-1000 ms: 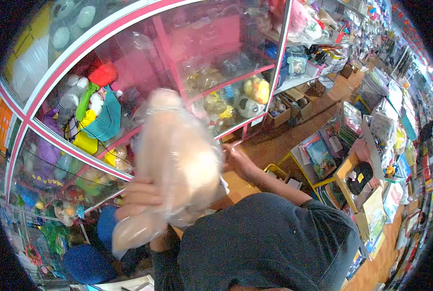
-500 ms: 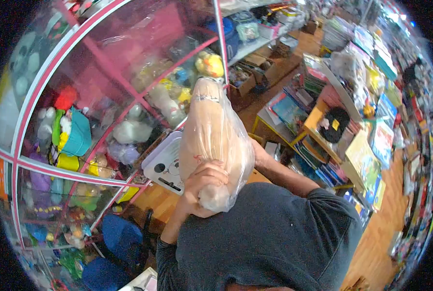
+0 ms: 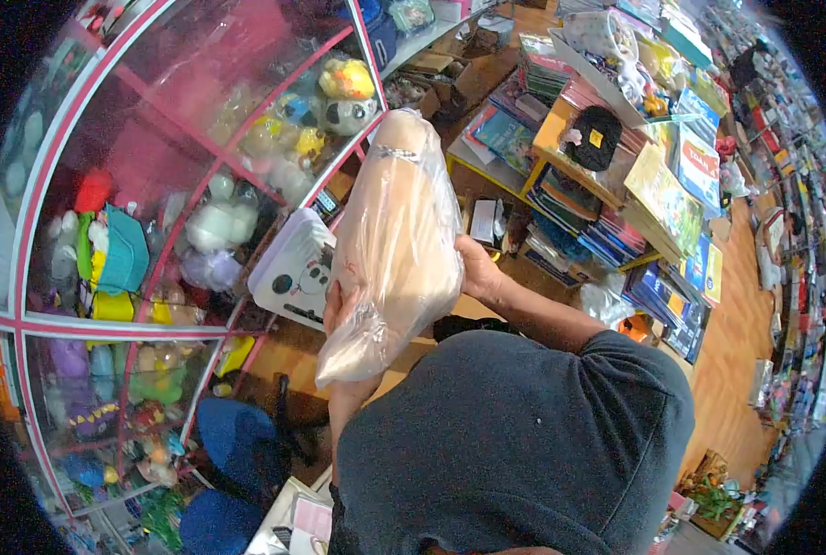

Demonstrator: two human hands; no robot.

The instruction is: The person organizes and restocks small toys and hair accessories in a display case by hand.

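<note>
A large beige plush toy (image 3: 399, 231) in a clear plastic bag is held up before my chest. Near its far end runs a dark checked band, and a small red mark shows on its left side. The loose end of the bag (image 3: 348, 356) hangs toward me at the lower left. My left hand (image 3: 341, 310) grips the toy from the left and below, its palm partly hidden by the plastic. On the other side, my right hand (image 3: 476, 268) presses against the toy's right edge, with most of its fingers hidden behind it.
To the left stands a glass cabinet with pink and white frames (image 3: 121, 328), full of stuffed toys. A white bin with a panda face (image 3: 292, 268) is beside it. Blue chairs (image 3: 237, 435) stand at lower left. Shelves of books (image 3: 607, 231) fill the right.
My left hand has shifted from on top of the toy to its left side. The toy has tilted and moved slightly left, and my right hand shows more. The view has turned right.
</note>
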